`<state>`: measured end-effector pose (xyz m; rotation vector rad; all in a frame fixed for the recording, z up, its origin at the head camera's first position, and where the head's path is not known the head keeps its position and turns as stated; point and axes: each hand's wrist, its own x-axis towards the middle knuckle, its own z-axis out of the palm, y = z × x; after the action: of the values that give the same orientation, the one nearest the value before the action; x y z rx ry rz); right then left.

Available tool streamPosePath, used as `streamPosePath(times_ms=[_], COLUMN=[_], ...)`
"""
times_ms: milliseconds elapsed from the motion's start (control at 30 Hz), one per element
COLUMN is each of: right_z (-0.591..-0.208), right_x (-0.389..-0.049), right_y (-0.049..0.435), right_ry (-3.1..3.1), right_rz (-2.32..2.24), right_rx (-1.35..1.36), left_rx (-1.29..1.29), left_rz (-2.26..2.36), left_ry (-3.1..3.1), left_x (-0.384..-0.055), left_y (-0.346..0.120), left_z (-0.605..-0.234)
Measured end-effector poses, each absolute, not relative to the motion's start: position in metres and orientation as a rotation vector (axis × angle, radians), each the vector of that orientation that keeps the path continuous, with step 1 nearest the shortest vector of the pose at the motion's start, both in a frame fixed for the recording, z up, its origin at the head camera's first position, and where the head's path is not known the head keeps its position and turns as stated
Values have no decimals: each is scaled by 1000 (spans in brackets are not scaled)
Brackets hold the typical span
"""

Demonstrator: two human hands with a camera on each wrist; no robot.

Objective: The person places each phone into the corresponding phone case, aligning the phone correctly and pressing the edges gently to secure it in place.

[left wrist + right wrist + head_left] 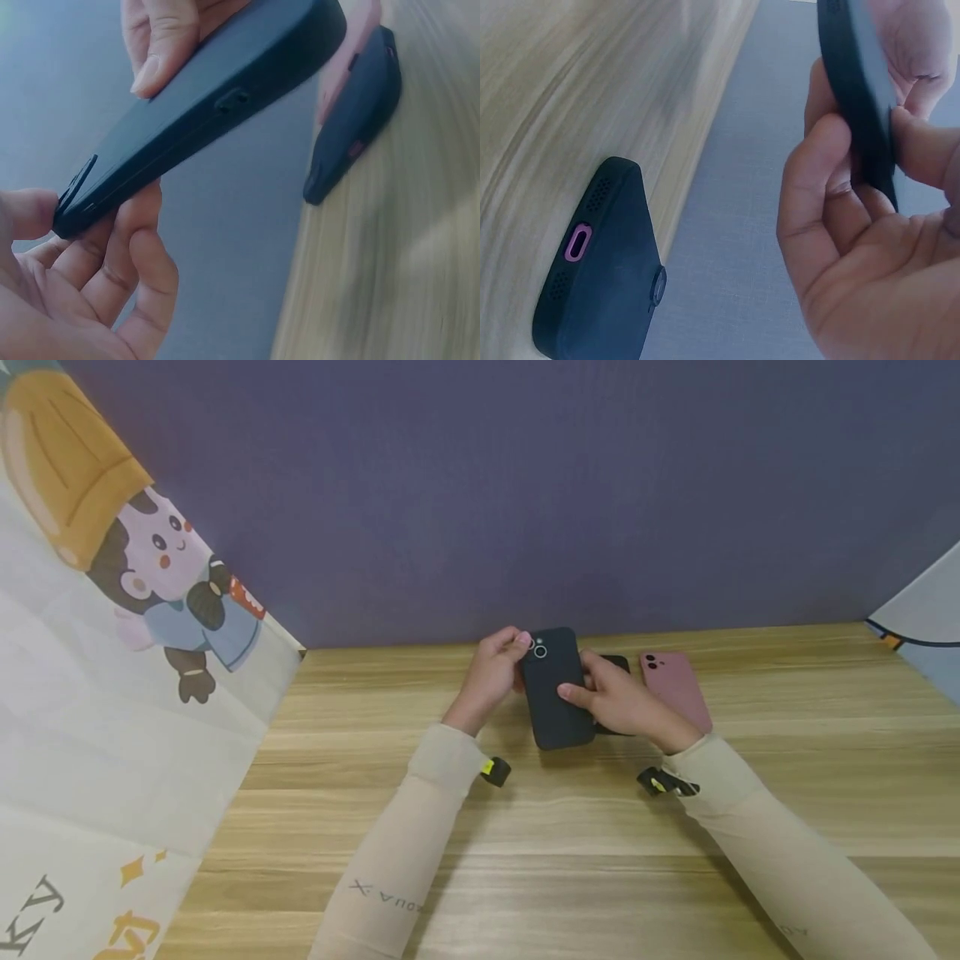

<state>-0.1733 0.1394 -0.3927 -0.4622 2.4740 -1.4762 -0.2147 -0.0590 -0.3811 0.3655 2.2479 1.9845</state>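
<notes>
Between both hands is a phone in a dark case [558, 718], raised over the table with its back and round camera rings facing up. At its upper left corner the left hand [487, 677] pinches the camera end, thumb on the back and fingers beneath. The right hand [622, 697] grips the right long side, its thumb lying across the back. Side buttons show along the case edge [217, 112] in the left wrist view. A second black-cased phone [604, 277] lies on the table, partly hidden behind the right hand in the head view; its port has a pink rim.
A pink phone [678, 689] with two camera lenses lies right of the black one on the wood-grain table [525, 877]. A dark blue-grey panel [480, 502] rises at the table's back edge. At the left hangs a white cloth [97, 718] with a cartoon figure.
</notes>
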Motion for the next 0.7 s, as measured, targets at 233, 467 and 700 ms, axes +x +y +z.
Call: streamPosePath(times_ms=[233, 467, 700], right_z=[-391, -391, -390], right_x=[-172, -172, -172], right_y=[139, 138, 137], right_ry=[2460, 2460, 2531], right_rz=[-1493, -1493, -1432], right_rx=[-467, -469, -443], left_rx=[350, 333, 298], left_rz=[2066, 2089, 2044], left_ry=[2147, 2115, 2183], left_x=[-215, -216, -214], left_y=[-59, -59, -58], left_z=[-380, -381, -383])
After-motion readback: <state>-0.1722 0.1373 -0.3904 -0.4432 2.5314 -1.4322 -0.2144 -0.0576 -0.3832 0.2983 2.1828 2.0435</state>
